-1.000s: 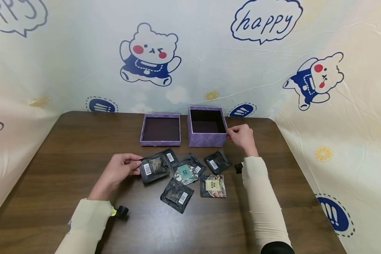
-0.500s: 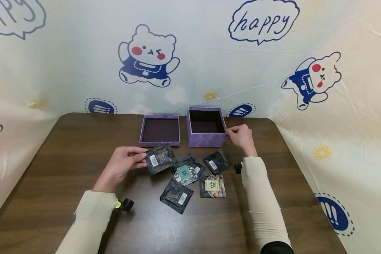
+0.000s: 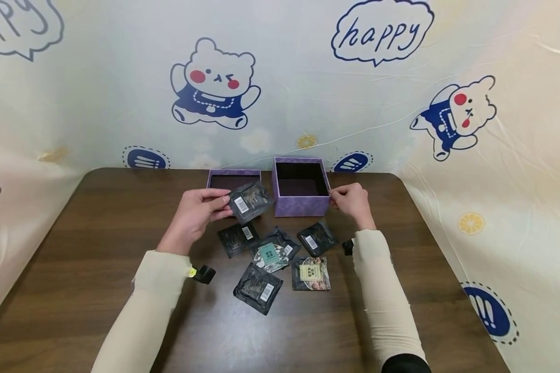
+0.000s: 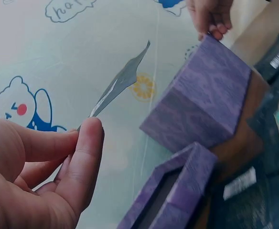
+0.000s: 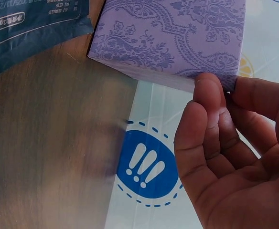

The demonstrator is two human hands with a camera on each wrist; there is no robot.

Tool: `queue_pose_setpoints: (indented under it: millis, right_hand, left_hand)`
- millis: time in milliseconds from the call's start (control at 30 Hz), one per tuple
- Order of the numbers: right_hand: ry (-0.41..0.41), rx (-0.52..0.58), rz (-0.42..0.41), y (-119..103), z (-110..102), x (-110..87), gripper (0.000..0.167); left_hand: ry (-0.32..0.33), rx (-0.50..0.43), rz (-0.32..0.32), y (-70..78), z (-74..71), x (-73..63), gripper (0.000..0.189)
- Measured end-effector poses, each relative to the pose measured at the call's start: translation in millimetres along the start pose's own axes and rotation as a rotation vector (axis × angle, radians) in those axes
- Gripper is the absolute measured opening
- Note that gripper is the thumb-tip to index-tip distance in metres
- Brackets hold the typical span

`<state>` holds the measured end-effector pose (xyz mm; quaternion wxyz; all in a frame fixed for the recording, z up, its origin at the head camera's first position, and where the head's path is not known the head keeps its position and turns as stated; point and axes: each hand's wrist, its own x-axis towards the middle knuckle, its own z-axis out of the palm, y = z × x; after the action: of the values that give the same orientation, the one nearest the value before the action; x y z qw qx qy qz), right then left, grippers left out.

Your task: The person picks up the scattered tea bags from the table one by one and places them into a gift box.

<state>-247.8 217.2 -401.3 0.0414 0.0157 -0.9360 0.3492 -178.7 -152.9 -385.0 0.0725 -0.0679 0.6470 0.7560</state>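
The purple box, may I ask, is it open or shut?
Open: in the head view, the box shows its dark inside; the lid lies beside it.

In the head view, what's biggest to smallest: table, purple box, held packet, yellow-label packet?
1. Table
2. Purple box
3. Held packet and yellow-label packet: they look too alike to rank.

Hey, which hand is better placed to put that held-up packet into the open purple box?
Likely the left hand: it pinches the black packet, held up just left of the purple box. The right hand is busy gripping the box by its right edge.
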Motion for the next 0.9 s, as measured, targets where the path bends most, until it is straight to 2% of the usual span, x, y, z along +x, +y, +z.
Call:
queue_pose_setpoints:
  millis: [133, 400, 533, 900]
  right_hand:
    - [0.006, 0.007, 0.000, 0, 1, 0.2, 0.026]
    - [0.020, 0.004, -0.006, 1, 1, -0.7, 0.026]
    - [0.028, 0.004, -0.003, 0, 1, 0.6, 0.027]
    - [0.015, 0.029, 0.006, 0, 0, -1.8, 0.028]
  left_hand:
    - [0.012, -0.018, -0.010, 7.2, 10.5, 14.8, 0.036]
    - [0.026, 0.018, -0.037, 11.9, 33.9, 36.6, 0.035]
    - [0.032, -0.018, -0.043, 12.2, 45.2, 45.8, 0.034]
    - [0.010, -0.073, -0.047, 13.9, 62.7, 56.0, 0.035]
